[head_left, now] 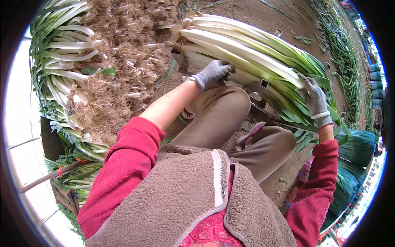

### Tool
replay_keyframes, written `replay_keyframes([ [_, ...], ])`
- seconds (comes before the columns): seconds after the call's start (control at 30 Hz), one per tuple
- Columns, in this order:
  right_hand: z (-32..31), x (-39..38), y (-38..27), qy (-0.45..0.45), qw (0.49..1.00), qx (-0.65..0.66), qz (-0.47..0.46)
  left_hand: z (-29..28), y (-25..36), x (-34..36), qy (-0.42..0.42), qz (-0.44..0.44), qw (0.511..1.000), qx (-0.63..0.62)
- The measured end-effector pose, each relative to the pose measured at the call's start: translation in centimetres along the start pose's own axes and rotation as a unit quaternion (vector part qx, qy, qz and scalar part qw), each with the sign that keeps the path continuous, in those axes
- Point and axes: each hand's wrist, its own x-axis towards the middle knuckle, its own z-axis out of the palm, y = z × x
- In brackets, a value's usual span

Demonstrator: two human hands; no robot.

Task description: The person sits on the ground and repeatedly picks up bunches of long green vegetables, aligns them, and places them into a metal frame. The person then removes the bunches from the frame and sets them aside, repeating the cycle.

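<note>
Reaching forward and to the right with the left arm (170, 105), with the red left sleeve (138, 140) pushed back, and holding the grey-gloved left hand (212, 76) bent, with fingers curled, at the near side of the long white-and-green leeks (247, 49). Stretching farther right with the right arm (326, 132), and laying the grey-gloved right hand (314, 96) over the green leaves, with fingertips toward the far left. Impossible to tell, for either hand, between gripping and merely resting (with both palms turned out of sight). As for the leeks, set across a metal frame (181, 61) just beyond the left knee (236, 99), with white ends to the left. As for the frame, mostly hidden beneath them. Hard to separate, on the left, single stalks among tangled brown roots (117, 78). Cut off at the right by the round edge of view, some blue-green bundles (356, 146)
</note>
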Motion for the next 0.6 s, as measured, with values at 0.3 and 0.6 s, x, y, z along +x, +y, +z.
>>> replay_keyframes([
  [0.3, 0.2, -0.8, 1.7, -0.076, 0.995, 0.059, 0.012, 7.3, -0.2, 5.6, 0.071, -0.132, 0.984, -0.1],
  [0.6, -0.2, 3.1, 5.7, -0.364, 0.857, 0.328, 0.162, 7.8, -2.9, 7.9, 0.055, -0.078, 0.967, -0.238],
])
